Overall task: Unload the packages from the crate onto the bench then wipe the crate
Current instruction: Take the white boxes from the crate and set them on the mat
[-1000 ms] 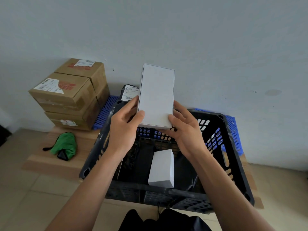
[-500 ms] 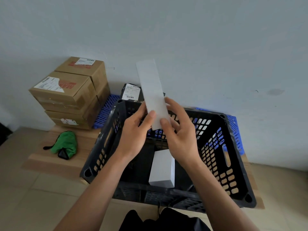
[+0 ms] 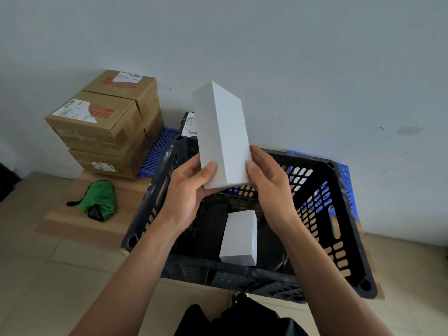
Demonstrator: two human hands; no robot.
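A tall white box (image 3: 221, 134) is held upright above the black plastic crate (image 3: 346, 241). My left hand (image 3: 189, 192) grips its lower left edge with thumb on the front face. My right hand (image 3: 266, 183) grips its lower right edge. Inside the crate a smaller white box (image 3: 240, 237) lies on dark wrapped packages (image 3: 211, 229). A green cloth (image 3: 98, 200) lies on the wooden bench (image 3: 70, 219) left of the crate.
Stacked brown cardboard boxes (image 3: 104, 122) stand at the bench's back left on a blue plastic pallet (image 3: 157, 149). A black parcel with a white label (image 3: 189, 123) leans against the wall behind the crate. Tiled floor lies in front.
The white box has turned in my hands, from its broad face, through its narrow side, to a corner view showing two faces. Both hands keep hold of its lower end.
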